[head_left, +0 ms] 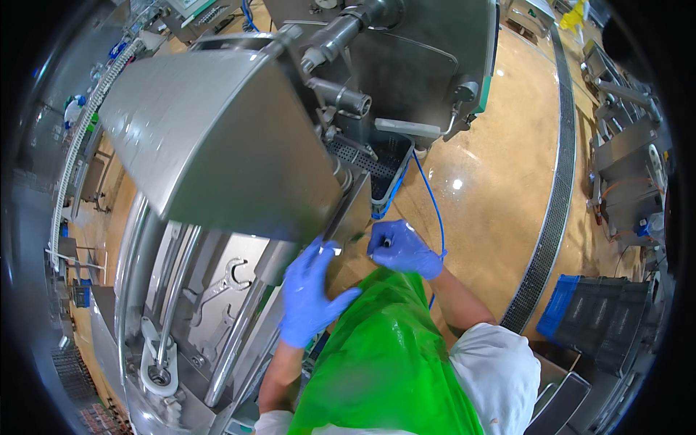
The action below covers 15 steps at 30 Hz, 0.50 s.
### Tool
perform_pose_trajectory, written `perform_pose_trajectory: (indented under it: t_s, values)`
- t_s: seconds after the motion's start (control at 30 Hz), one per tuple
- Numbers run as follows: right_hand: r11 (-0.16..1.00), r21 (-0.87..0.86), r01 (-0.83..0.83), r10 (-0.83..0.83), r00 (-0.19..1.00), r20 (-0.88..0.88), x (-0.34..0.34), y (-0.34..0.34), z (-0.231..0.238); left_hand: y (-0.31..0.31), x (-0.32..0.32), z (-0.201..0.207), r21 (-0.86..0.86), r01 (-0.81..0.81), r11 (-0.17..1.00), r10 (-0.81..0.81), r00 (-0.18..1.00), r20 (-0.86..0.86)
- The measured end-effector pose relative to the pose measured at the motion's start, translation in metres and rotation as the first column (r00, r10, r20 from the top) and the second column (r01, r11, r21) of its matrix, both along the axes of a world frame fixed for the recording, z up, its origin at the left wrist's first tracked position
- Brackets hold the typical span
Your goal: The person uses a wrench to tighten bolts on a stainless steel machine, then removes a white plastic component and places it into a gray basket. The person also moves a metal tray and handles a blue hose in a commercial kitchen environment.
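My left hand [310,293], in a blue glove, is at the lower edge of a large stainless-steel hood [254,163]. Its thumb is spread from the fingers, and the fingertips are by a steel rail; whether they touch it I cannot tell. Just right of it, my right hand [404,250], also gloved in blue, is closed in a fist. A small dark round end shows in that fist, and the rest is hidden by the fingers. A blurred dark-green spot lies between the hands. Below them spreads my wet green apron [380,355].
Steel wrenches [217,290] lie in the machine's frame beside chrome bars [235,341]. Beyond my hands stands a dark perforated crate [388,156] near a blue hose [435,199]. A floor drain grate [562,181] runs along the right, with dark crates [598,315] beside it.
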State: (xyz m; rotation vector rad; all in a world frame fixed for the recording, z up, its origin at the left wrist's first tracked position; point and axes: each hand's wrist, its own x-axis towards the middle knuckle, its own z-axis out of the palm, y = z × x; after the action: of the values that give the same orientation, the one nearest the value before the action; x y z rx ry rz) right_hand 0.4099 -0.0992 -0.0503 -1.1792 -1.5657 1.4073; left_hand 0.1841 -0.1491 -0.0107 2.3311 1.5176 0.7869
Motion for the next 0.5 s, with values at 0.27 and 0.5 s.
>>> perform_pose_trajectory:
  t_s: [0.27,0.5]
  values:
    - [0.967,0.197,0.164,-0.217,0.933,0.288,0.051,0.024,0.004,0.072,0.100,-0.097,-0.747,0.338,0.573,0.204,0.824,0.529]
    - [0.937,-0.316,0.147,-0.161,0.987,-0.017,0.092,0.075,-0.070,0.123,0.152,-0.148,-0.845,0.434,0.312,0.495,0.684,0.535]
